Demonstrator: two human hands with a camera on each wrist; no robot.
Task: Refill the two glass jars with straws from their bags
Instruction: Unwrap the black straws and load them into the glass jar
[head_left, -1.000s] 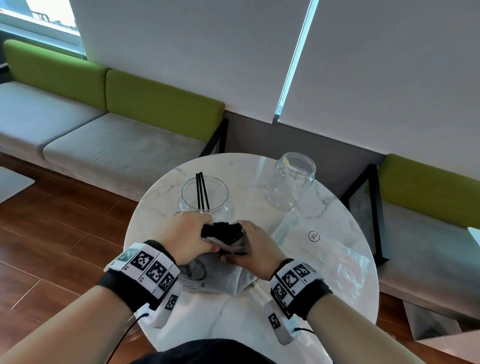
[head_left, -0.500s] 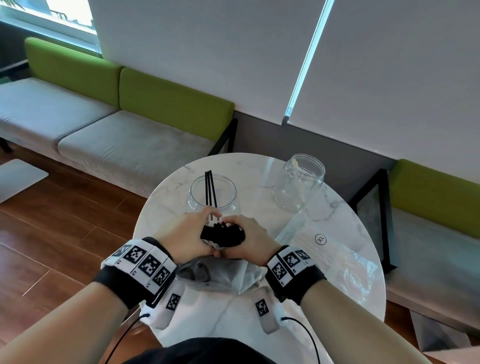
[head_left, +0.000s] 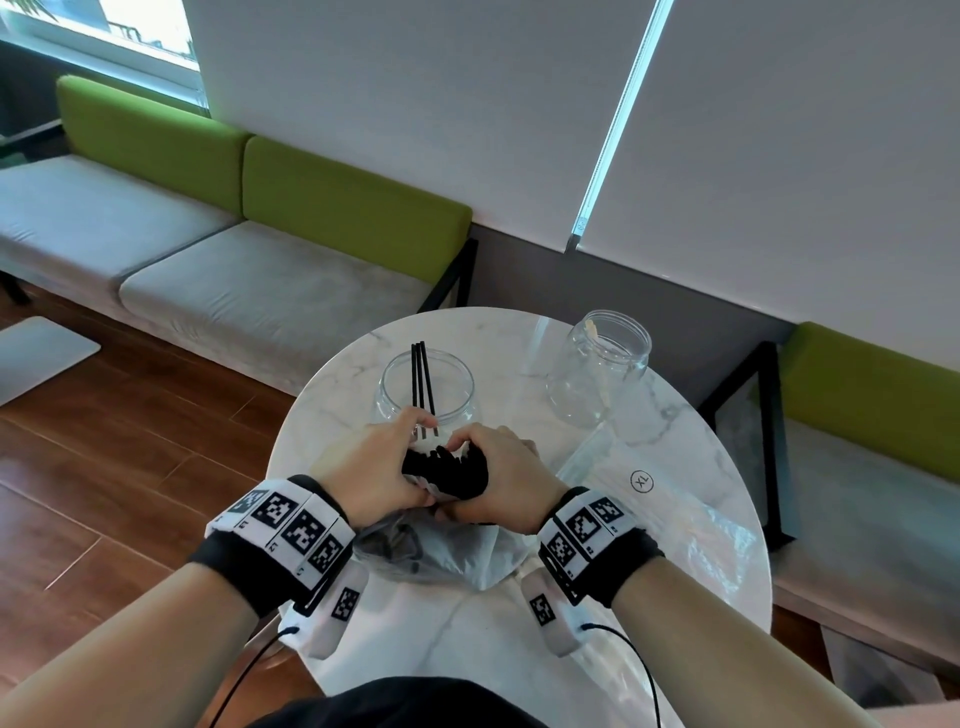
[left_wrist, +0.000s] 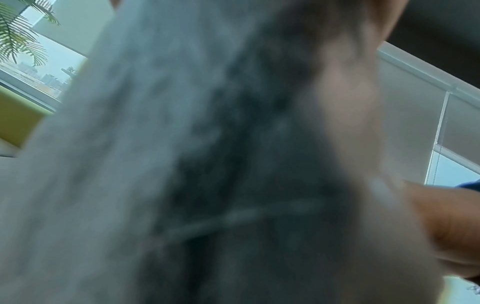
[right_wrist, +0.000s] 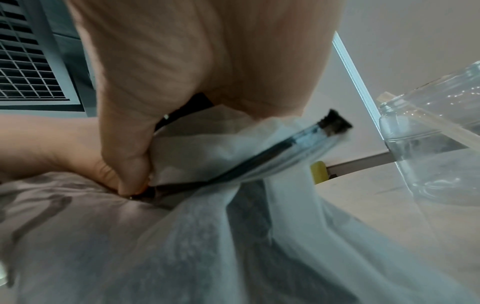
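I have both hands on the bundle of black straws (head_left: 449, 470) at the centre of the round marble table (head_left: 691, 467), its long axis running from me toward 12 o'clock, open tips pointing at the near jar (head_left: 427, 387). My left hand (head_left: 371, 475) pinches the frosted bag (head_left: 457, 553) at the bundle's 9 o'clock side; my right hand (head_left: 501, 478) is curled round bag and straws from 3 o'clock. Three black straws (head_left: 422, 382) already lean in the near jar toward 12 o'clock. The second jar (head_left: 597, 369) stands at 1 o'clock, apart, holding one pale straw (head_left: 597, 364). A clear bag marked XL (head_left: 660, 499) lies flat at 3 o'clock, reaching the table's edge. Bare marble shows at 10 o'clock. The left wrist view is all blurred bag (left_wrist: 182, 164); the right wrist view shows my thumb (right_wrist: 124, 152) pressing plastic against the straws (right_wrist: 335, 123).
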